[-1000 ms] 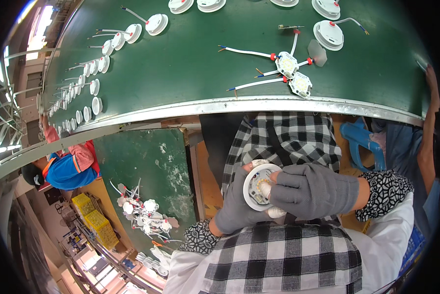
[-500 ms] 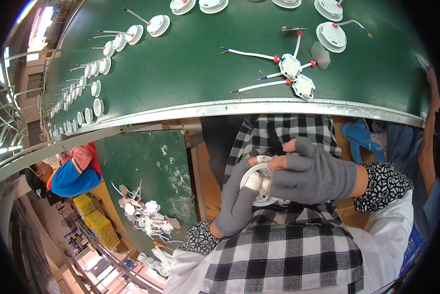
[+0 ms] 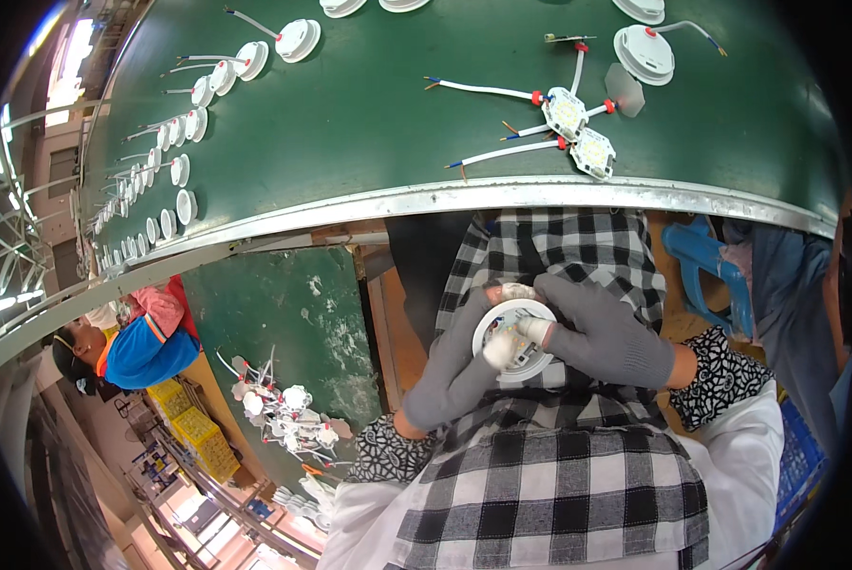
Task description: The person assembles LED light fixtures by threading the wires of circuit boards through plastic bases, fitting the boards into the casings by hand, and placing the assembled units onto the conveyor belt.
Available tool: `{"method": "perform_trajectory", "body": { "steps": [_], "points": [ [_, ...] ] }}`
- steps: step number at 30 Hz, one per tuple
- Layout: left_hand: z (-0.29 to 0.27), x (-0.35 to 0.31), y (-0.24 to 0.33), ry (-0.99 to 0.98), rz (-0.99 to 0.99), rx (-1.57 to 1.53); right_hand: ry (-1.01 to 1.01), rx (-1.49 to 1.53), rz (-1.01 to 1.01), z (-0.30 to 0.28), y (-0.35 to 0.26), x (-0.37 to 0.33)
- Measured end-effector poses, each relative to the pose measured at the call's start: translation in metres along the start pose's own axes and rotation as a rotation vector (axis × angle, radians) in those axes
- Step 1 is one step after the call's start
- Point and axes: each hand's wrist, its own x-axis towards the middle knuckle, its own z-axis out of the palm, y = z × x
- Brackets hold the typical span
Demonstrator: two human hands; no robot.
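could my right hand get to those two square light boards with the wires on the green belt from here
Probably yes: nothing lies between the right hand and the two light boards on the belt, but both hands now hold the round lamp housing.

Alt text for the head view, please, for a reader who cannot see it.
Two grey-gloved hands hold a round white lamp housing over a checked lap: left hand cradles it, right hand presses fingertips into its centre. Ahead, a green conveyor belt carries two wired LED modules and rows of white housings; another worker sits at left.
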Motion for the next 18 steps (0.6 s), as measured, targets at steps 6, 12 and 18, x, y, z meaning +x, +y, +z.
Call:
{"method": "perform_trajectory", "body": {
  "steps": [6, 12, 18],
  "points": [
    [-0.003, -0.007, -0.011, -0.083, -0.029, 0.065, -0.112, 0.083, -0.001, 0.005, 0.001, 0.000],
    [-0.006, -0.010, -0.032, -0.085, 0.052, 0.364, -0.183, 0.177, 0.108, 0.013, 0.010, 0.003],
    [0.010, -0.009, -0.033, 0.009, 0.134, 0.381, -0.169, 0.202, 0.171, 0.009, 0.012, 0.004]
  ]
}}
